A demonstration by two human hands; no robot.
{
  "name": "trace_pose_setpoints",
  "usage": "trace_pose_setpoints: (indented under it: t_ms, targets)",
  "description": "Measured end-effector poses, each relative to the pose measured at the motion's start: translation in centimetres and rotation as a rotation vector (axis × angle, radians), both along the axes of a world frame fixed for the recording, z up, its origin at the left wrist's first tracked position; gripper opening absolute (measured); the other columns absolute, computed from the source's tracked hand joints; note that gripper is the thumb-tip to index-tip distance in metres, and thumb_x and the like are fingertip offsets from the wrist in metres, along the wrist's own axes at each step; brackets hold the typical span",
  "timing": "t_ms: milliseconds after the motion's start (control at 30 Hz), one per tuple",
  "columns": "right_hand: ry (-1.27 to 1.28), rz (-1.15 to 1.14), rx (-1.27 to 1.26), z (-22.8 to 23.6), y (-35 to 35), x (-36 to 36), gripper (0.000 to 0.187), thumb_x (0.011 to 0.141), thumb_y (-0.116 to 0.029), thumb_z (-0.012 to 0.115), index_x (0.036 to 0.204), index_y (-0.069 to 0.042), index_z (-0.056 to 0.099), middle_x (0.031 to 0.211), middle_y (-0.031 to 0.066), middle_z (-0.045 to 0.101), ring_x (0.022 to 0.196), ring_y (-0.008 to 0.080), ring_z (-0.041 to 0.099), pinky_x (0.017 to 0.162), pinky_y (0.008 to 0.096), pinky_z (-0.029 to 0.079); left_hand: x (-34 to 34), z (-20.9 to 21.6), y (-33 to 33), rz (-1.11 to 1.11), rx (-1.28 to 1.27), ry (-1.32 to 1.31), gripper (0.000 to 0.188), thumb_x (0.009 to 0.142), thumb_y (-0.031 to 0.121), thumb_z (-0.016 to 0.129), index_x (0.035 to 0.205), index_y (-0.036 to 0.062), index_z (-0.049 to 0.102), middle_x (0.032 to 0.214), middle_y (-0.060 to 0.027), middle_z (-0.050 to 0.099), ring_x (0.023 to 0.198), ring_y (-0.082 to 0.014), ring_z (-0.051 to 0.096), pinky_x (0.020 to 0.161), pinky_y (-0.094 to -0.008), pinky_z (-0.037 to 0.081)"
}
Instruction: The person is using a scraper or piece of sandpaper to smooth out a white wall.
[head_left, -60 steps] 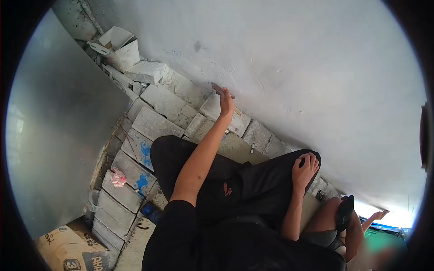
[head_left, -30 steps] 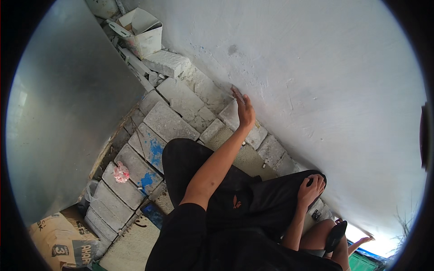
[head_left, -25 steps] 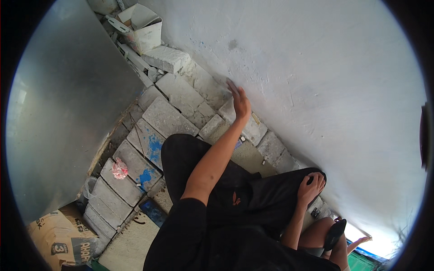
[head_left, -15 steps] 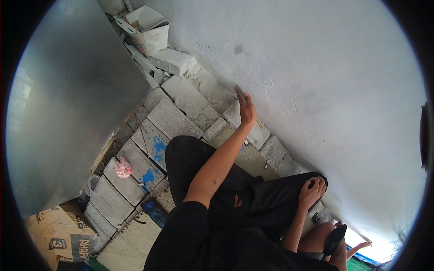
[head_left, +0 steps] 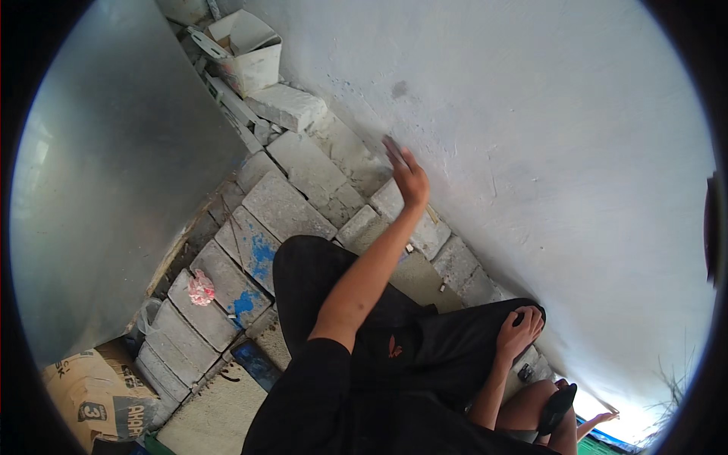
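My left hand [head_left: 411, 184] reaches forward to the foot of the white wall [head_left: 546, 152]. A thin dark flat piece [head_left: 393, 149], its exact kind unclear, shows at its fingers and lies edge-on against or close to the wall. The fingertips are partly hidden behind it. My right hand [head_left: 519, 332] rests over my bent right knee, its fingers spread on the black trousers [head_left: 379, 341] and holding nothing. Scuffs and a grey smudge [head_left: 400, 89] mark the wall beyond my left hand.
Grey paving blocks [head_left: 288, 205] with blue paint stains cover the ground. A metal sheet [head_left: 121, 167] stands left; a broken white container [head_left: 258, 68] and rubble lie ahead. A crumpled pink-white thing [head_left: 201, 288] and a cardboard box [head_left: 98, 387] lie left. Another person's knee [head_left: 531, 406] is close at right.
My left hand has moved slightly farther forward and left along the wall, with the thin dark piece still at its fingers. My right hand stays on the knee; the view has shifted a little.
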State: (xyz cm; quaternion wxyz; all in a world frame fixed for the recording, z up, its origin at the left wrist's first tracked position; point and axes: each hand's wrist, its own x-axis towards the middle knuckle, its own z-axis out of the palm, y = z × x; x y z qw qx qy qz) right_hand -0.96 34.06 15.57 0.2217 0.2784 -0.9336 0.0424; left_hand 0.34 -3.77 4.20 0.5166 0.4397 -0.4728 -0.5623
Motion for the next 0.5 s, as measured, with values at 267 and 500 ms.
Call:
trace_pose_setpoints:
  t_ms: [267, 500]
  targets:
    - [0.013, 0.002, -0.003, 0.1, -0.2, 0.0, 0.008, 0.077, -0.01, 0.059, 0.084, -0.006, 0.058, 0.104, 0.0104, 0.058, 0.104, 0.0323, 0.051, 0.095, 0.0451, 0.037, -1.4, 1.4, 1.3, -0.072, -0.116, -0.036, 0.08, 0.104, 0.05, 0.026, 0.151, -0.0033, -0.011, 0.159, -0.0275, -0.012, 0.147, -0.0428, -0.009, 0.121, -0.05, 0.002]
    - [-0.032, -0.033, -0.001, 0.3, -0.2, 0.2, 0.008, 0.079, -0.011, 0.059, 0.085, -0.005, 0.059, 0.104, 0.0107, 0.057, 0.105, 0.0318, 0.051, 0.097, 0.0452, 0.037, -1.2, 1.6, 3.5, -0.171, -0.1, -0.035, 0.078, 0.104, 0.05, 0.021, 0.151, -0.0022, -0.013, 0.159, -0.0244, -0.013, 0.148, -0.0367, -0.013, 0.121, -0.0465, -0.003]
